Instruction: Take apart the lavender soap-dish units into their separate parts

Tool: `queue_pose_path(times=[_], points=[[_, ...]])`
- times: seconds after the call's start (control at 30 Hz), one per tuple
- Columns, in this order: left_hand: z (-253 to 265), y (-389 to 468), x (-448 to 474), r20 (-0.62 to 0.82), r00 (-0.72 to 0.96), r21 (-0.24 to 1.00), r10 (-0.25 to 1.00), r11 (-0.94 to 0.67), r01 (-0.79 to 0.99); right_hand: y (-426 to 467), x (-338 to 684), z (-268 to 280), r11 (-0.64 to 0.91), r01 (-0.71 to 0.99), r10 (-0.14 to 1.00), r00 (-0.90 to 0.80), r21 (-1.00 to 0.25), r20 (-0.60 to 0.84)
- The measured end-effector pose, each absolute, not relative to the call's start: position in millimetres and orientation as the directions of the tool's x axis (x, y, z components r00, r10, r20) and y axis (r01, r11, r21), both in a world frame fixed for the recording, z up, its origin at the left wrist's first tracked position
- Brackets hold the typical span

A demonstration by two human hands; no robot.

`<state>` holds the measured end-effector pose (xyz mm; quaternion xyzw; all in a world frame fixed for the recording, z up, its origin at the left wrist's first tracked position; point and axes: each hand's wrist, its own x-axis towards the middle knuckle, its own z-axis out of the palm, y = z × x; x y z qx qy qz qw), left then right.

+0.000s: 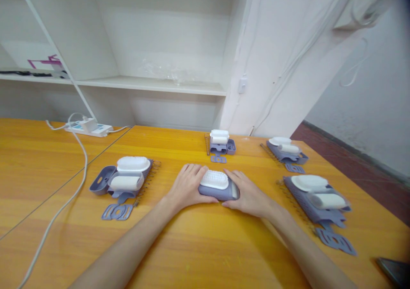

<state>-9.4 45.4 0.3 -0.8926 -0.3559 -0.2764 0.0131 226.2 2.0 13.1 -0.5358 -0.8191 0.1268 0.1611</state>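
Note:
A purple-grey plastic case point(221, 193) sits in the middle of the table, with a white bristled brush point(215, 178) on top, bristles up. My left hand point(189, 186) grips its left end, thumb along the near side. My right hand point(245, 195) wraps round its right end, beside a pale translucent part. Left of my hands lies a set with a white brush point(133, 164), a white roller point(125, 183), a small open box point(102, 181) and a slotted flat piece point(117, 212). A similar set with a white roller point(328, 201) lies to the right.
More such sets stand farther back: a white roller point(219, 140) at the centre, another roller point(288, 148) at right. A power strip point(91, 128) and white cable point(83, 152) lie at left. A dark flat object point(393, 272) sits at the near right edge. Shelves point(150, 84) rise behind.

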Motion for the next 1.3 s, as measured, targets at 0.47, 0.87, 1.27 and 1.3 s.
queue_pose_path(times=[0.47, 0.87, 1.27, 1.3], points=[[-3.1, 45.0, -14.5, 0.598, 0.509, 0.288, 0.619, -0.759, 0.584, 6.5, 231.8, 11.1, 0.436, 0.771, 0.900, -0.386, -0.465, 0.205], [-1.3, 45.0, -17.2, 0.679, 0.448, 0.337, 0.581, -0.790, 0.513, -0.7, 232.1, 10.1, 0.598, 0.741, 0.784, -0.462, -0.305, 0.415], [-4.0, 51.6, -22.5, 0.788, 0.283, 0.281, 0.546, -0.729, 0.624, 6.8, 239.8, 4.8, 0.407, 0.832, 0.882, -0.251, -0.376, 0.399], [-4.4, 51.8, -23.1, 0.793, 0.235, 0.312, 0.562, -0.706, 0.636, 7.7, 241.3, 0.2, 0.381, 0.810, 0.898, -0.208, -0.446, 0.389]])
